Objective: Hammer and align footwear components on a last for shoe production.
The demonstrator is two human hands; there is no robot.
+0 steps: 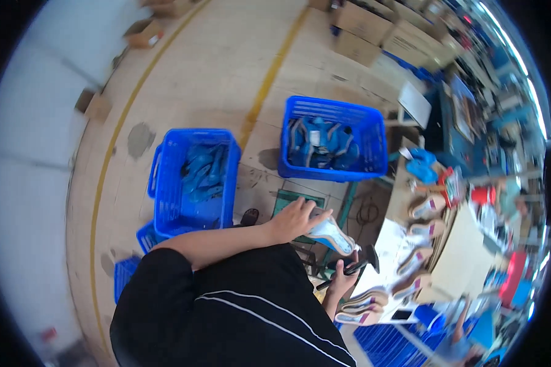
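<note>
My left hand grips a light-blue shoe last by one end, its fingers curled over the top. A tan-edged sole piece lies along the last, whose other end points toward my right hand. Closed around the dark handle of a hammer is my right hand; the black hammer head stands just beyond the last's far end, apart from it as far as I can tell. Beside my right hand, a stack of tan soles sits on the workbench.
Two blue crates stand ahead: the left crate and the right crate hold blue lasts. More soles line the bench, near blue lasts. Cardboard boxes are stacked farther off. Another person's arm shows at lower right.
</note>
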